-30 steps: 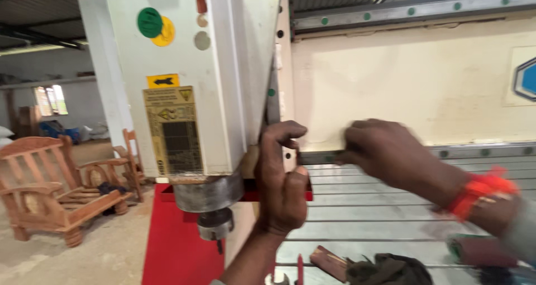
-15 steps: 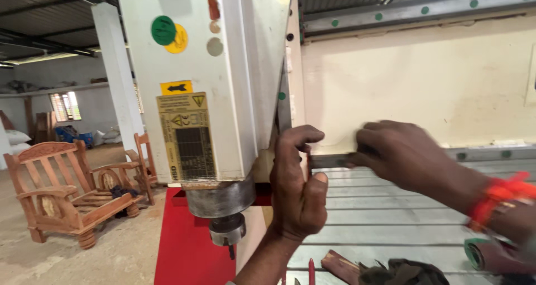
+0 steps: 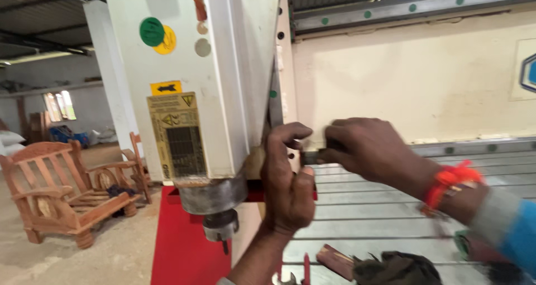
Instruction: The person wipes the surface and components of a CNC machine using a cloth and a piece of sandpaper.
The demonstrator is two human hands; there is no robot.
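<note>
left hand [image 3: 287, 179] upright, gripping spindle housing [image 3: 223, 95]

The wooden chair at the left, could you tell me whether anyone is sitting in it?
No, the wooden chair stands unoccupied on the floor, with only its slatted back and bare seat showing.

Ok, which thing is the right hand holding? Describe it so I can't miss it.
Start at the big white machine head. Just right of its lower edge, the left hand and right hand meet. Between them shows a short dark bar, the only dark, slim piece there.
</note>
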